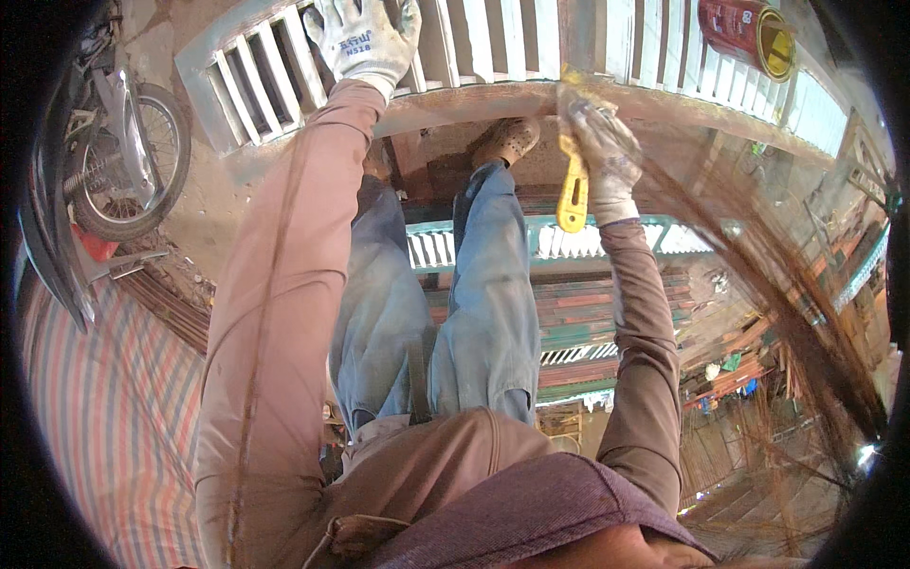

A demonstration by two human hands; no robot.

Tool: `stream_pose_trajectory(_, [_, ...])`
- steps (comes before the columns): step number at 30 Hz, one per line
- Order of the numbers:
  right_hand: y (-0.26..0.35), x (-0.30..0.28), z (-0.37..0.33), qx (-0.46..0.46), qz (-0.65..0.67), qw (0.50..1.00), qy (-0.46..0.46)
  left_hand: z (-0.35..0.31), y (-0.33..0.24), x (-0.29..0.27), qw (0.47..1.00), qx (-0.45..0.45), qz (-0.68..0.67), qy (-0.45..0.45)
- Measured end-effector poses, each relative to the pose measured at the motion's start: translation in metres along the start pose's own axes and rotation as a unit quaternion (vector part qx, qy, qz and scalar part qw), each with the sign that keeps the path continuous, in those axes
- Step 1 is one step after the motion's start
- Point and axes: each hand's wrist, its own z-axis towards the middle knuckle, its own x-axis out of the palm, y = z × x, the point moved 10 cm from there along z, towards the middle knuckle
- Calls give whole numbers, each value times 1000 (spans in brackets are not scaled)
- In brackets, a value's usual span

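My left hand (363, 43) spread open on slatted panel (517, 38); my right hand (609, 147) closed round yellow-handled tool (573, 194), tip blurred at panel's edge.

Left hand (365, 43) cropped; yellow tool (573, 194) blurred at tip

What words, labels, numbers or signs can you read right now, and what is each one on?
Left glove: blue print on the back of the hand, sharp enough to see, but I don't copy out lettering.
Red tin: small pale mark on its side, too small to read.
Yellow-handled tool in the right hand: no lettering I can make out.
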Motion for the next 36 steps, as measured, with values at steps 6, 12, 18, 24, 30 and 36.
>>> stream_pose_trajectory(6, [13,-39,-17,9,66,998,18,-2,7,13,999,5,37,-19])
stream_pose_trajectory(12, [-19,-93,43,-85,12,990,-116,4,-2,13,1000,4,26,-10])
stream_pose_trajectory(18, [-41,-70,72,-175,-8,985,-5,0,10,9,999,-10,32,2])
stream_pose_trajectory(24, [-36,-38,60,-192,-69,978,44,1,9,7,1000,-9,18,-7])
stream_pose_trajectory(30, [-1,-26,40,-125,-26,990,51,1,14,1,1000,-15,0,-21])
stream_pose_trajectory(36, [7,-21,-2,-86,32,990,109,3,6,6,1000,-13,-10,-4])
